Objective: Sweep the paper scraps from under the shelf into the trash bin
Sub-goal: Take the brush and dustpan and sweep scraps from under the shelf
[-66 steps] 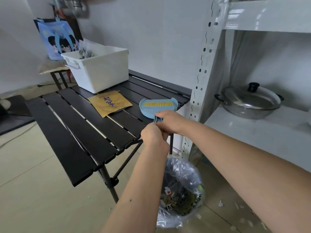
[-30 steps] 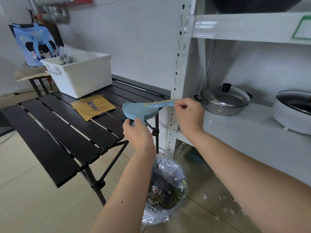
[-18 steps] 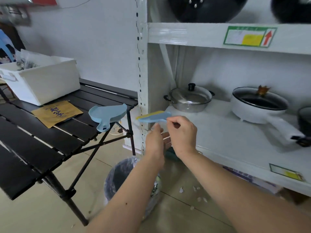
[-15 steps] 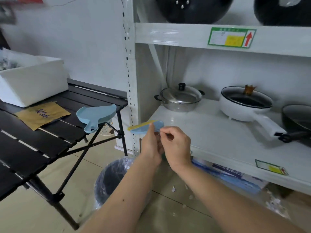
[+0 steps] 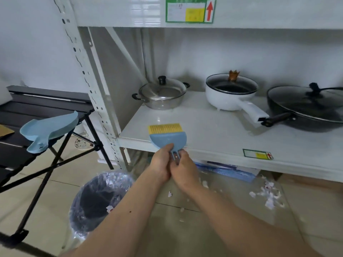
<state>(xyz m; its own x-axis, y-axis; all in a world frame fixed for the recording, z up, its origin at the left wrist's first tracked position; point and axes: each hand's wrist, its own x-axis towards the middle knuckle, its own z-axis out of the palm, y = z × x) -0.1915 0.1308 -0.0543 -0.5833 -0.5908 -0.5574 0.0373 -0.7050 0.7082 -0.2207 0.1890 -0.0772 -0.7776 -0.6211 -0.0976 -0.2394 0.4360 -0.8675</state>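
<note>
at the front edge of the lower shelf, both hands meet on the small blue brush. the left hand and the right hand are each curled closed around its forked plastic handle, fingers pressed together, with the brush held upright so its short yellow bristles point up, well clear of the floor. judging from this, the step in hand is getting a working grip on the brush; no sweeping has begun.

the matching dustpan, a smooth pale-blue scoop with a raised lip, sits at the corner of the black slatted folding table, apart from either hand. the paper scraps lie on the glossy tiled floor, a thicker white cluster below the shelf to the right and a few torn bits nearer the hands. the trash bin, dark and round with a crinkled clear liner, stands just left of the scraps and already holds a few pieces.

the next move likely calls for 1 hand to keep the brush, turning the bristles down, while the other fetches the dustpan. the scraps look light and flimsy, so short, gentle strokes should suit.
</note>
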